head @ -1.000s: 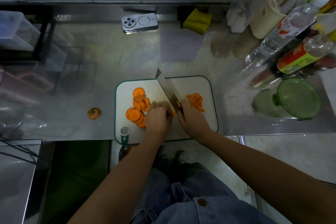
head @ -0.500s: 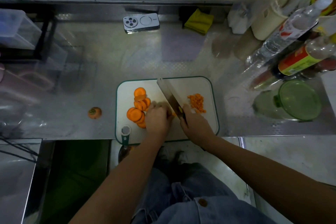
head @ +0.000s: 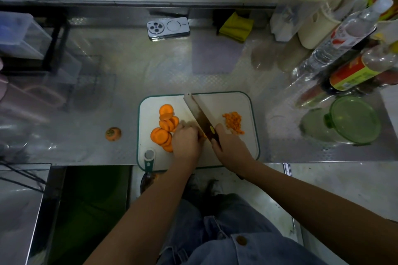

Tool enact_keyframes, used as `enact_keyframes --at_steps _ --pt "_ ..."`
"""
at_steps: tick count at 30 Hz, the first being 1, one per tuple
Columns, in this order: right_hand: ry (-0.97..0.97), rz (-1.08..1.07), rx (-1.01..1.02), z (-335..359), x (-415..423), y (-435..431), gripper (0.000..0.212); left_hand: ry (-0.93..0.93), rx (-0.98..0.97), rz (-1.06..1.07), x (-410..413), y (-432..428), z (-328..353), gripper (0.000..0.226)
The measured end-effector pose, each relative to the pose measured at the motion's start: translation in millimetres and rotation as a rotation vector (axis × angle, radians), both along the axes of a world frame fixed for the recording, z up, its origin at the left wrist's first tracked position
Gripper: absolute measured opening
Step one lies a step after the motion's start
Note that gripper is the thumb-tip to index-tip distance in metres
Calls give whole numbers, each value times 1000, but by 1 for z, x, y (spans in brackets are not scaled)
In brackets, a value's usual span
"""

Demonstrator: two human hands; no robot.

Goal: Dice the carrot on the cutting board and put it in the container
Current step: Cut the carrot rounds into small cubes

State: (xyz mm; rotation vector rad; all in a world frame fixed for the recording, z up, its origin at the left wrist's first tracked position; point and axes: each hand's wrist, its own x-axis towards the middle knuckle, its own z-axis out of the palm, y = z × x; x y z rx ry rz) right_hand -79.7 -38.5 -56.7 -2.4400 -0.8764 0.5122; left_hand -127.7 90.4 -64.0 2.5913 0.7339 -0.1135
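My knife (head: 199,114) has come down since a second ago. Its tip stood higher over the board (head: 215,103) then; now the blade lies low, so I judge another cut is going through. My right hand (head: 231,148) is wrapped round the handle. My left hand (head: 186,142) has stayed put, fingers curled, holding slices (head: 163,131) against the blade's left side. The diced pile (head: 233,122) lies just beyond my right hand. Most slices are uncut, and the container (head: 353,120) stands well apart on the tabletop (head: 280,140), to the right.
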Motion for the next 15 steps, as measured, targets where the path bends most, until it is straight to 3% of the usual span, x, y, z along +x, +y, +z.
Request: enact_keyframes --at_steps 4,15 --pt "-1 -17 -44 -5 -5 -2 25 6 15 4 1 0 -3 16" --pt "-4 -58 38 0 6 9 16 -4 14 -26 -2 2 -3 12"
